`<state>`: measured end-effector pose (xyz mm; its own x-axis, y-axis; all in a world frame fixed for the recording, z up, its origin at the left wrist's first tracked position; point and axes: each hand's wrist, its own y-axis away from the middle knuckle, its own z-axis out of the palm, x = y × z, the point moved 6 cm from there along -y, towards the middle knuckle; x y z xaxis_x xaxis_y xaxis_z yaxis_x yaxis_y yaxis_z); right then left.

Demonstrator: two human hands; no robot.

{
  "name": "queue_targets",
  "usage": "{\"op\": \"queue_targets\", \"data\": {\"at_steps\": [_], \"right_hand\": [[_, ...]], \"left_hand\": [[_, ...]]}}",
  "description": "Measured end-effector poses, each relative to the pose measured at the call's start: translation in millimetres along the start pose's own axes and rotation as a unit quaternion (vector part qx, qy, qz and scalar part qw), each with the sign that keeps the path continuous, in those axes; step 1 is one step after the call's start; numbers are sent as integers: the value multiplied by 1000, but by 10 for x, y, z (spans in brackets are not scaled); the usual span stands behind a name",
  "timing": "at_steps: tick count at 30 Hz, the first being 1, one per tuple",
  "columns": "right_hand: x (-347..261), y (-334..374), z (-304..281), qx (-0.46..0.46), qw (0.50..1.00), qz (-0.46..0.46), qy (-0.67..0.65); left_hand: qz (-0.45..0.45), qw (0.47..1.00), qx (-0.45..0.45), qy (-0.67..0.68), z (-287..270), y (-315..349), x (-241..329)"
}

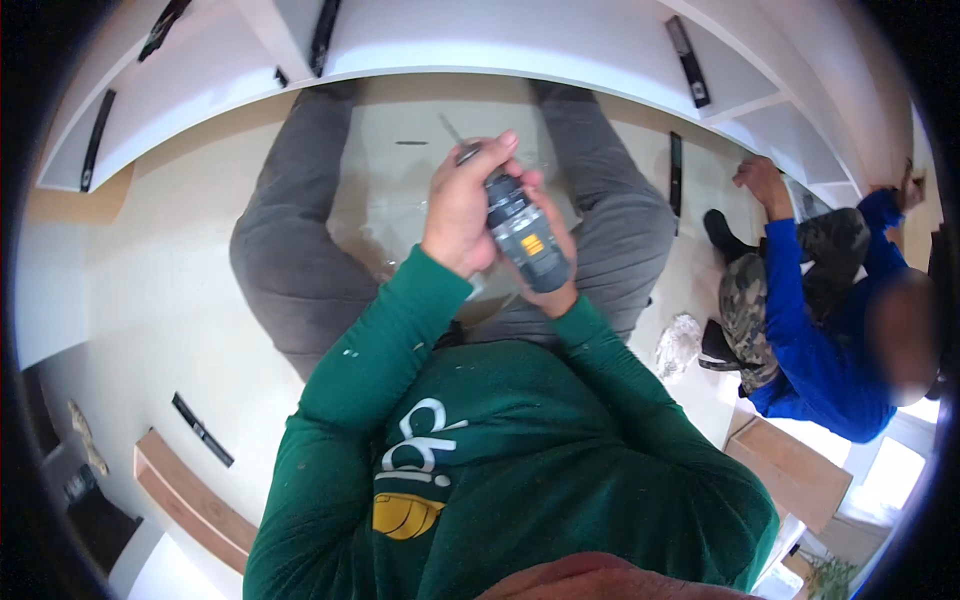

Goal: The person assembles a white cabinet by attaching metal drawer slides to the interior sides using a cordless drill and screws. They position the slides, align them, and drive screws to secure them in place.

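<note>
Drill handling, 2 hands on 1 tool. Power drill (pixel 530 243) is up between the person's thighs, over the pale floor (pixel 180 330), clear of the white cabinet (pixel 480 42) ahead. Left hand (pixel 457 208) closed round the front end near the chuck, thumb on top; right hand (pixel 557 225) wrapped along the body's far side, part hidden by the drill. Bit (pixel 449 127) points up-left, touching nothing. Step in hand looks like adjusting or checking the bit; can't tell if the chuck is turning. Next move probably calls for a firm hold on the body, bit seated straight, fingers off the chuck before any drive. Black rail (pixel 688 62) on the cabinet, another rail (pixel 676 182) below it. Co-worker in blue sleeves (pixel 790 310) sits at right, apart from the drill.
</note>
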<state>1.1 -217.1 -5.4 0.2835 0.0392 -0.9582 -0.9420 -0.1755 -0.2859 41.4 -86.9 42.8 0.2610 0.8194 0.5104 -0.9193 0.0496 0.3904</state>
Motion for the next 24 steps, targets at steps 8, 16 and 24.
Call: {"op": "queue_targets", "data": {"at_steps": [8,16,24], "right_hand": [[-319,-26,61,-92,952,-105,273],[-539,-93,78,-163,967,-96,171],[-553,213,182,-249,939,-80,223]], "left_hand": [[40,997,40,-43,-183,174,127],[-9,995,14,-101,-219,155,201],[-22,980,-34,-194,104,677,305]]}}
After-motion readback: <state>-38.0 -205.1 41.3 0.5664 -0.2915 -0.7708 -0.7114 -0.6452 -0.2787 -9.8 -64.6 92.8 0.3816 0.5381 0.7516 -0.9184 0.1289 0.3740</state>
